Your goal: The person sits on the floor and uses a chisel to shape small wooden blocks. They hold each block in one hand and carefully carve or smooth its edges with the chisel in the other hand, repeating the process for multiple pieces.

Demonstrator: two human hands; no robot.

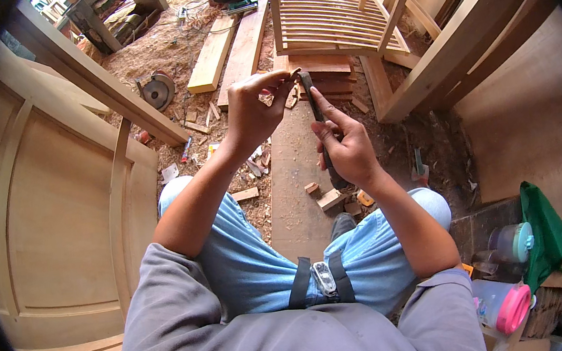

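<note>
My right hand [347, 144] is wrapped round a long dark bar-shaped tool [308, 88], its index finger laid along the side. The tool stands nearly upright in the picture, and I cannot tell its exact kind. At its far end my left hand [258, 105] is closed in a pinch, thumb against index finger. A small dark tip shows at those fingertips, right beside the tool's end, too small to name. Beneath both hands runs a wide wooden board [292, 209], strewn with shavings.
Wood offcuts [331, 199] lie below my right hand. A circular saw [157, 90] rests on the shavings at far left; planks [213, 55] lie ahead. A slatted wooden frame [331, 10] stands beyond. Panelled doors [57, 215] flank my left, with pink-lidded tub [512, 308] at near right.
</note>
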